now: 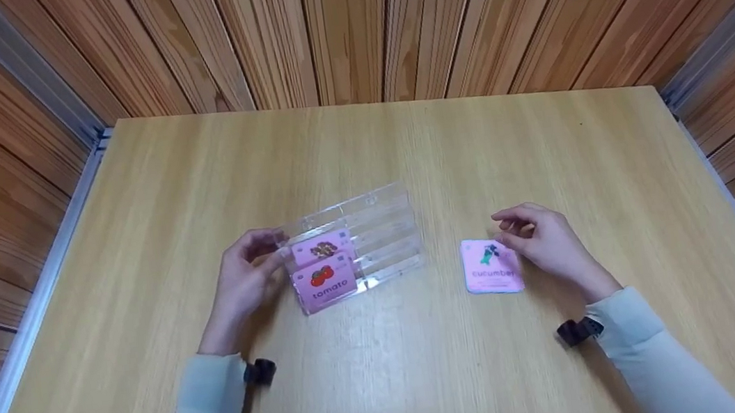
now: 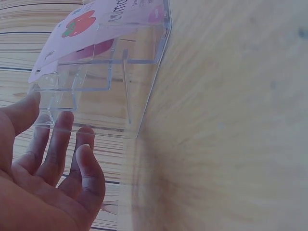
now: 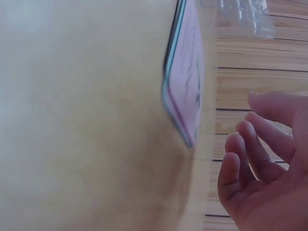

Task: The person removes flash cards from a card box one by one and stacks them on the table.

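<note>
A clear plastic card rack [image 1: 385, 232] with stepped tiers stands left of the table's middle, slightly turned. In its left column sit a pink tomato card [image 1: 327, 290] and, behind it, another pink card [image 1: 322, 246] with a brownish picture, its lower part covered. My left hand [image 1: 237, 289] holds the rack's left side between thumb and fingers; the left wrist view shows the fingers at the rack's edge [image 2: 98, 129]. To the right lies a small stack of pink cards [image 1: 492, 281], a cucumber card on top. Beside its upper right corner hovers my right hand [image 1: 547, 240], fingers loosely bent, holding nothing.
The light wooden table [image 1: 389, 379] has brown plank-patterned walls [image 1: 345, 27] behind it and at both sides. Metal rails [image 1: 35, 296] run along its side edges. A dark wrist camera [image 1: 261, 372] is strapped to each wrist.
</note>
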`<state>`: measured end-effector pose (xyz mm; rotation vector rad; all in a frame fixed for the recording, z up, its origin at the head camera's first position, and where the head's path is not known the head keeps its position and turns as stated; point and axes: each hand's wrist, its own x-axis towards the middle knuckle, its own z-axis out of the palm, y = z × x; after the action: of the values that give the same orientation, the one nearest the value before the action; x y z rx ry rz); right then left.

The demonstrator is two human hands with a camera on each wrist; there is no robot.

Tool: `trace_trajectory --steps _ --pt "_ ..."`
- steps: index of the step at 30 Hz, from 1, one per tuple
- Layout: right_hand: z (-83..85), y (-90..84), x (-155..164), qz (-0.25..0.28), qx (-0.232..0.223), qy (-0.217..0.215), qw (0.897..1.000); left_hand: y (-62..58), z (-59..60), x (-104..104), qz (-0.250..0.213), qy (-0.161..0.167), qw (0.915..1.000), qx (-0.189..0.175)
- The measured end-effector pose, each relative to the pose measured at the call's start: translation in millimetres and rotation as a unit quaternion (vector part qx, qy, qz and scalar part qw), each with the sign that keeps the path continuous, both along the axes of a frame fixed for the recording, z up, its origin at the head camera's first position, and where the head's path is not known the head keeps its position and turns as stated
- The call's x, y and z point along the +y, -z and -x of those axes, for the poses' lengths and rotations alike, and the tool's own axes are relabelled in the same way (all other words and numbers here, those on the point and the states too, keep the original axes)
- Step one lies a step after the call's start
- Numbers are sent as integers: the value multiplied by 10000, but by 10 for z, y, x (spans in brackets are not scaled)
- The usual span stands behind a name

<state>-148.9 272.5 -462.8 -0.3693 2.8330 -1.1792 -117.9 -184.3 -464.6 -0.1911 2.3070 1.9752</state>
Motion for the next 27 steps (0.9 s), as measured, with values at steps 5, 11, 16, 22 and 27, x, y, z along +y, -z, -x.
trace_trajectory --steps 5,11,16,22,27 --pt "-15 -49 -106 273 78 19 9996 16 14 -9 19 37 10000 59" --pt "-34 -78 -271 613 109 -75 9980 43 12 -3 124 -29 9997 188" --pt "-63 -72 -450 967 155 -235 9949 43 12 13 216 -93 9994 267" --pt "-93 -44 -712 1194 304 -634 9904 35 -5 2 51 -47 10000 7" --pt "-114 -76 -947 1289 244 -876 9875 18 0 1 33 -42 10000 -60"
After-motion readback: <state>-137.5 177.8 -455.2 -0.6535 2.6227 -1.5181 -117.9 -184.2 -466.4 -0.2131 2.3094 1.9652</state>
